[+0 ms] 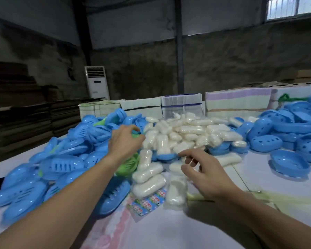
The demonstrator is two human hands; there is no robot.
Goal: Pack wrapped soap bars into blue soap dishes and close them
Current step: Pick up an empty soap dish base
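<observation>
No writing is readable on the sticker sheet (147,202). Left hand (124,142), fingers curled, touches a green dish (128,165); right hand (205,175) hovers, fingers apart, over soap bars (178,133).

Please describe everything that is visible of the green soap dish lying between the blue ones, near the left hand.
The green soap dish looks like glossy moulded plastic, bright green, with slots cut through its curved shell. Only a part shows: the left forearm crosses in front of it, and a second green patch shows by the left hand, whose fingers curl there. It lies tilted at the edge of the pile of blue dishes, with wrapped soap bars against its right side. Whether it is open or closed cannot be told.
</observation>
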